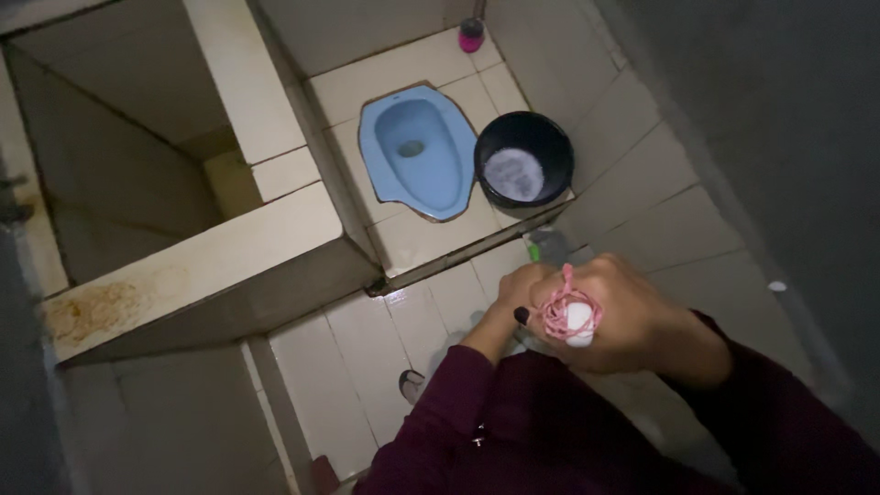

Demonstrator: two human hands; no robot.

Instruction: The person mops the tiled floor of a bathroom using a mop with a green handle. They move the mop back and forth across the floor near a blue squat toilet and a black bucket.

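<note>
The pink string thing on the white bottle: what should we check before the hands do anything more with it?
1. Right hand grips white bottle: ok.
2. Pink cord wrapped around its top: ok.
3. Left hand on the cord: cannot tell, mostly hidden.
4. Bottle open or shut: cannot tell.
5. Black bucket upright beside blue squat toilet: ok.
6. Light enough to see: not ok, dim.
</note>
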